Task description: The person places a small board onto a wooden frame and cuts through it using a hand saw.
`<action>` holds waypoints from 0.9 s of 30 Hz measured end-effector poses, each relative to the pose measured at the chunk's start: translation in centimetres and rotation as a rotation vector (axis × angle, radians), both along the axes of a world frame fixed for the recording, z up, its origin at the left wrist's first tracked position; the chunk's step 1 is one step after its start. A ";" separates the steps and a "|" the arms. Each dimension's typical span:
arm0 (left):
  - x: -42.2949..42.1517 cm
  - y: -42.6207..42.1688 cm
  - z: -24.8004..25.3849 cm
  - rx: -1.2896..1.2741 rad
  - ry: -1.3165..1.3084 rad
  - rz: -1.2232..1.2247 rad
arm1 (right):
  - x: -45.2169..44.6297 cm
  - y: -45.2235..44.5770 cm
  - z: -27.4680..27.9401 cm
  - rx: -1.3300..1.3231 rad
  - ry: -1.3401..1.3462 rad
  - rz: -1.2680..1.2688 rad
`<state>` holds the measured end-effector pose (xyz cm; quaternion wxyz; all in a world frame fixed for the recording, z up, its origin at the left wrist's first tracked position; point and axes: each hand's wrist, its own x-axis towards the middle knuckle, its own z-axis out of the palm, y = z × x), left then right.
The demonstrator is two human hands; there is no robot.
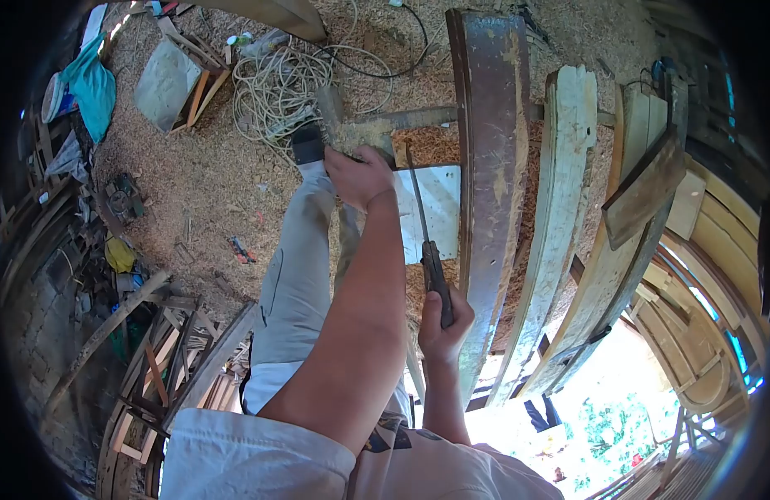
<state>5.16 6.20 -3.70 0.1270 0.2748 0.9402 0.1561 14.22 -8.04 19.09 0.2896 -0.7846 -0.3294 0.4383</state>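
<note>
My right hand is wrapped round the dark handle of a long, narrow-bladed hand tool. Its blade points away from me and appears almost edge-on, so I cannot tell whether it is a saw or a large knife. Near the blade's tip is a small light-brown wooden piece. My left hand is closed beside my foot, left of the blade tip. What its fingers hold is mostly hidden; a dark edge shows by them. Beneath the blade lies a white board.
A brown plank and a pale weathered plank lie right of the tool. A tangled cable rests on the shaving-covered floor. Scrap wood stands lower left; a loose board lies across timbers at right.
</note>
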 end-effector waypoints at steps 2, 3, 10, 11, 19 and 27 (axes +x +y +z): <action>-0.2 0.1 -0.1 0.006 -0.008 0.009 | -0.1 0.5 -0.3 0.009 0.006 -0.016; -0.2 0.1 -0.1 -0.013 0.000 0.002 | -0.4 1.3 -0.7 -0.012 -0.022 0.005; -0.1 -0.3 -0.6 0.012 0.056 -0.008 | -0.5 2.0 -0.3 -0.027 -0.004 -0.015; -0.1 -0.3 -0.8 0.009 0.055 -0.006 | -0.3 2.4 -0.2 -0.037 0.042 -0.064; -0.2 0.0 0.3 -0.033 -0.052 -0.002 | 0.0 2.1 -0.8 -0.052 0.061 -0.036; -0.3 -0.4 -0.8 0.023 0.046 -0.027 | 0.4 2.5 0.0 -0.119 0.141 -0.077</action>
